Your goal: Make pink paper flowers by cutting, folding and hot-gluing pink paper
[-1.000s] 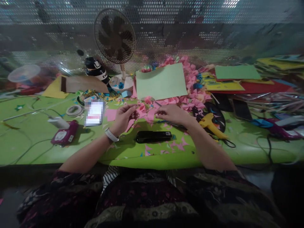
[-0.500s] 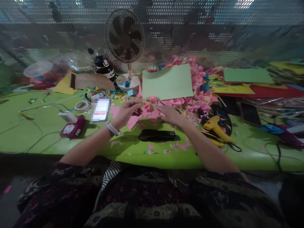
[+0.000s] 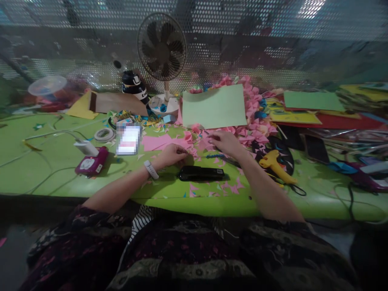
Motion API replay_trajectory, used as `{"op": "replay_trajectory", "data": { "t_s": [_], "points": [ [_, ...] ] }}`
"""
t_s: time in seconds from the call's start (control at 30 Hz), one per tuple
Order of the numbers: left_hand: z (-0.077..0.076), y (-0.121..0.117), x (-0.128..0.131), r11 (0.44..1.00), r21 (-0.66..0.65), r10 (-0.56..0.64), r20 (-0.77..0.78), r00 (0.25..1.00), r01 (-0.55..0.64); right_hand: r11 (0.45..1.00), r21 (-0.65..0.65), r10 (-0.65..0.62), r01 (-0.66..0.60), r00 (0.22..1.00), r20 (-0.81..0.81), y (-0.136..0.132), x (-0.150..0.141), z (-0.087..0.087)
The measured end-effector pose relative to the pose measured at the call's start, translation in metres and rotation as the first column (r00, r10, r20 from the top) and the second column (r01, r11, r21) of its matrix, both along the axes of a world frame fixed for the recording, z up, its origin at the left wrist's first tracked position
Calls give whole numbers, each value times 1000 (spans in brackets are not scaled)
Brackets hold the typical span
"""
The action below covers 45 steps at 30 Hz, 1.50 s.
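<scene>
My left hand [image 3: 170, 157], a white band on its wrist, hovers low just behind and left of the black stapler [image 3: 201, 173]. Its fingers are curled together; whatever they may pinch is hidden. My right hand [image 3: 226, 144] reaches over loose pink paper pieces [image 3: 203, 142], fingers apart and stretched leftward, with no held thing visible. Flat pink paper sheets [image 3: 156, 142] lie beyond my left hand. A folded pink paper piece [image 3: 188, 137] sits between the hands. Below my right wrist lies a dark slender tool [image 3: 230, 161], partly covered by the forearm.
Behind the hands, a pale green sheet [image 3: 214, 107] leans on a heap of pink paper shapes [image 3: 253, 101]. A yellow glue gun [image 3: 277, 165] lies right. Leftward are a lit phone [image 3: 129, 139], tape roll [image 3: 104, 134] and purple power block [image 3: 92, 161]. A fan [image 3: 162, 52] stands behind.
My left hand has drawn back from the folded pink piece toward the stapler. My right hand has shifted slightly right, its fingers lifting apart. The view swung left, then steadied.
</scene>
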<state>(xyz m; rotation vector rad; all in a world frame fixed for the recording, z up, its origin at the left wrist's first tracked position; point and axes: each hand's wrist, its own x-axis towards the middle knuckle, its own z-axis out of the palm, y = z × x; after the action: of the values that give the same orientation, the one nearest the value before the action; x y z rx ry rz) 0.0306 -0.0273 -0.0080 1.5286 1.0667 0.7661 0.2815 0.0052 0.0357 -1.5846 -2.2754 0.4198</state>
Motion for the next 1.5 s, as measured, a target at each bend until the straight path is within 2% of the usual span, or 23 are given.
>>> {"op": "replay_trajectory", "data": {
  "t_s": [0.13, 0.37, 0.47, 0.57, 0.67, 0.8, 1.0, 1.13, 1.2, 1.27, 1.37, 1.43, 1.5],
  "points": [
    [-1, 0, 0, 997, 80, 12, -37, 999, -9, 1000, -15, -16, 15, 995, -96, -4, -2, 4],
    [11, -4, 1, 988, 144, 69, -144, 987, -48, 1000, 6, -17, 19, 981, -195, -9, -8, 9],
    [18, -5, -3, 983, 152, 117, -52, 992, -108, 1000, -23, -27, 21, 951, -307, -10, -11, 7],
    [28, -8, -9, 981, 106, 152, 112, 982, -163, 997, -62, 10, -42, 895, -446, -15, -17, 5],
    [34, -12, -11, 993, 77, 72, 217, 974, -90, 992, -41, 84, -118, 871, -483, -24, -25, 4],
    [33, -16, -8, 999, 46, -10, 253, 967, -2, 986, 11, 151, -168, 860, -487, -32, -35, 2],
    [32, -13, -12, 999, -13, 42, 315, 948, -40, 977, -29, 153, -210, 793, -589, -36, -42, -3],
    [35, -9, -19, 1000, -15, 17, 296, 955, -13, 977, -27, 142, -211, 741, -657, -39, -43, -1],
    [39, -6, -23, 995, 40, 76, 299, 951, -93, 981, -19, 130, -195, 720, -681, -39, -43, 1],
    [43, -2, -28, 969, 79, 195, 340, 920, -234, 983, -25, 115, -180, 723, -681, -37, -42, 2],
    [47, 5, -35, 913, 30, 363, 393, 845, -406, 975, -60, 141, -214, 803, -579, -31, -45, 6],
    [46, 10, -40, 891, -4, 418, 403, 814, -455, 960, -90, 196, -266, 865, -462, -27, -47, 12],
    [45, 14, -44, 877, -16, 444, 410, 796, -481, 952, -86, 240, -293, 891, -386, -23, -48, 21]
  ]
}}
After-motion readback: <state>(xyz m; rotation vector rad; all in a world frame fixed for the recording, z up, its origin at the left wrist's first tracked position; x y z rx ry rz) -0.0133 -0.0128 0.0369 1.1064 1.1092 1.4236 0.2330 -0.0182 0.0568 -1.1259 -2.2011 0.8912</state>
